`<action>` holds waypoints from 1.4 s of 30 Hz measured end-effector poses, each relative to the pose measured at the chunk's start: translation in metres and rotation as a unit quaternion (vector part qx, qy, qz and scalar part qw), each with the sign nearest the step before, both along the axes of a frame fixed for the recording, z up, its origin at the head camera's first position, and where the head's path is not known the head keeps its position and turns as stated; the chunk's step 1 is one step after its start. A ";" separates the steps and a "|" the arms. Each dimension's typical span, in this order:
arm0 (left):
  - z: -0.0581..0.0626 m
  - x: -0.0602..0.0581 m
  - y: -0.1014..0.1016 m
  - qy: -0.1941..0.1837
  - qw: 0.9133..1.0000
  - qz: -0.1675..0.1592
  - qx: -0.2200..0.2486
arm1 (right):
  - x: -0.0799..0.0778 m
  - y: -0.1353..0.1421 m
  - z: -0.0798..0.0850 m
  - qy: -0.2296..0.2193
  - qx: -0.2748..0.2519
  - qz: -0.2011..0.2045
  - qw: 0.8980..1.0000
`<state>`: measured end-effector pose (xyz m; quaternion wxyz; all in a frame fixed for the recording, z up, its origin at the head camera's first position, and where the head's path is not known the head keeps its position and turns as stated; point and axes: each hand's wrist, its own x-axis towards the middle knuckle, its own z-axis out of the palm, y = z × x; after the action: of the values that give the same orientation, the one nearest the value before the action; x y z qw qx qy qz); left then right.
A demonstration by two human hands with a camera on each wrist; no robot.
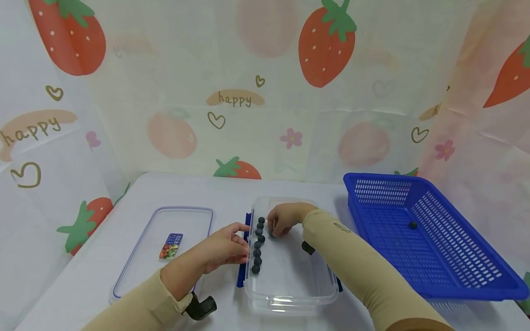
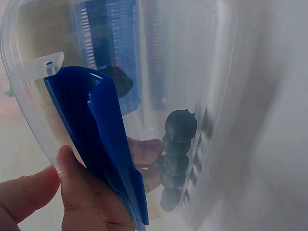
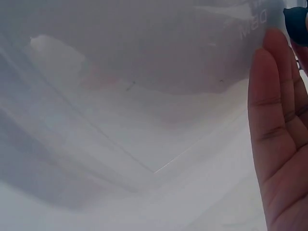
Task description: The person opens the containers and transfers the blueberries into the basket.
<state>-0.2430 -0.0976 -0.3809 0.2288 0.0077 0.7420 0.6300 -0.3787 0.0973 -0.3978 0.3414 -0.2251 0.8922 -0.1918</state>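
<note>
Along the left wall of the clear box (image 1: 290, 288) runs a row of blueberries (image 1: 257, 253), likely kept straight by it, beside which the right hand (image 1: 286, 218) pinches another blueberry (image 3: 297, 26) while the left hand's (image 1: 225, 248) relaxed fingers touch the blue latch (image 2: 113, 144), apparently for steadiness.

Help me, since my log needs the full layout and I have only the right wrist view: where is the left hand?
Observer: The left hand is at the blue latch on the left side of the clear box.
Operator: Are any berries lined up in the box?
Observer: Yes, eight dark berries form a slightly uneven row along its left wall.
Operator: Any outside the box?
Observer: Yes, a single berry lies in the blue basket, to the box's right.
</note>
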 end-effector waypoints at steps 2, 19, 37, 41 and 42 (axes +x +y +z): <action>0.000 0.000 0.000 0.001 1.000 -0.002 0.002 | -0.001 0.001 -0.001 -0.002 -0.003 0.002 1.000; 0.001 0.000 0.000 0.004 1.000 -0.005 0.000 | 0.005 0.002 0.022 -0.037 -0.079 -0.012 0.996; -0.001 0.001 0.001 0.008 1.000 0.003 -0.008 | 0.001 0.025 0.067 0.030 -0.148 -0.018 0.988; -0.001 0.001 0.000 0.011 1.000 0.001 -0.005 | 0.001 0.044 0.084 0.045 -0.170 -0.021 0.984; -0.001 0.001 0.000 0.011 1.000 0.001 -0.005 | 0.001 0.050 0.088 0.047 -0.176 -0.024 0.983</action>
<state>-0.2420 -0.0973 -0.3822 0.2204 0.0129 0.7477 0.6263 -0.3772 0.1470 -0.3094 0.2492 -0.2685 0.8650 -0.3428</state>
